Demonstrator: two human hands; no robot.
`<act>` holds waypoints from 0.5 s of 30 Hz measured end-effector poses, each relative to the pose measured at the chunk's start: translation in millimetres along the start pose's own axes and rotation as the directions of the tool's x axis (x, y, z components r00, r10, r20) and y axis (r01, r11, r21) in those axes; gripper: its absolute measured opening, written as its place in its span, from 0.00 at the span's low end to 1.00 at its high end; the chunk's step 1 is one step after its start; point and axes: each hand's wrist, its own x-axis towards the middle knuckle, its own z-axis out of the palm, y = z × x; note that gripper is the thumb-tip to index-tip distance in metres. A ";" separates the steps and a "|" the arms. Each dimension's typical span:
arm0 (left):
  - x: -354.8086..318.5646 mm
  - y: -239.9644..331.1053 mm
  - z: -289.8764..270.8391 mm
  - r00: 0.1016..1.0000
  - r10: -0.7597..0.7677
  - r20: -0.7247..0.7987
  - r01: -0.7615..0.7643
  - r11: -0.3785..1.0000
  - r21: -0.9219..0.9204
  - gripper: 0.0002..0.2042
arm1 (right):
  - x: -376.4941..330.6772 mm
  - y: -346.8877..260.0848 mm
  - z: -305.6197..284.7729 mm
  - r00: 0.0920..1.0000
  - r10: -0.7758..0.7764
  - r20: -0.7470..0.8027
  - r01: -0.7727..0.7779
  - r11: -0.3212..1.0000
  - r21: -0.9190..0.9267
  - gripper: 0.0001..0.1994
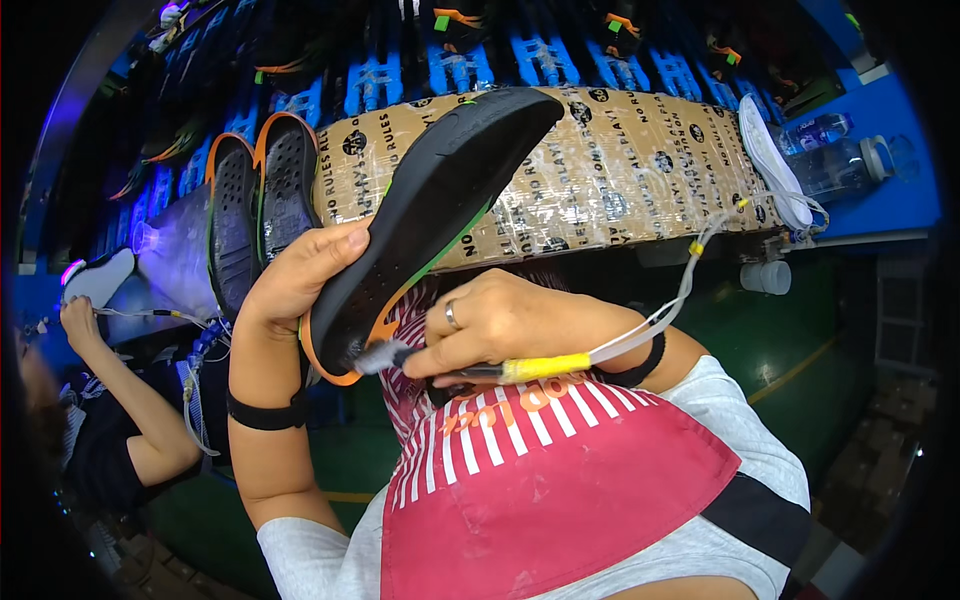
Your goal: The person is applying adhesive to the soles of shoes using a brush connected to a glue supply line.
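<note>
A black shoe sole (430, 190) with an orange and green rim is held up at a slant in front of me. My left hand (305, 275) is closed round its side, with the thumb on top. In my right hand (490, 320), which wears a ring, is a glue brush (380, 357) with a yellow-wrapped handle and a clear tube (670, 312) trailing from it. The bristles touch the inside of the sole at its lower, orange-edged end. My palm hides part of the brush handle.
Two more black soles (233, 225) stand left of the printed cardboard-covered table (620, 170). At right are a white sole (775, 165), bottles (835, 170) and a hanging cup (765, 278). Blue racks (460, 70) line the back. A co-worker's hand (80, 320) holds a white sole at left.
</note>
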 end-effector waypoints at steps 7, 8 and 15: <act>2.8 -7.4 -7.0 1.000 -0.015 -0.007 0.015 0.999 0.050 0.21 | -2.0 7.7 6.2 0.999 -0.045 -0.007 0.045 0.998 -0.039 0.12; 1.6 -7.6 -8.1 1.000 -0.015 -0.004 0.015 0.999 0.051 0.21 | -2.5 8.1 6.1 0.999 -0.043 -0.009 0.043 0.998 -0.041 0.12; 1.7 -12.9 -1.5 0.995 0.011 -0.101 -0.019 0.997 -0.077 0.20 | -10.7 17.4 7.6 0.999 0.005 -0.044 -0.007 0.999 -0.048 0.13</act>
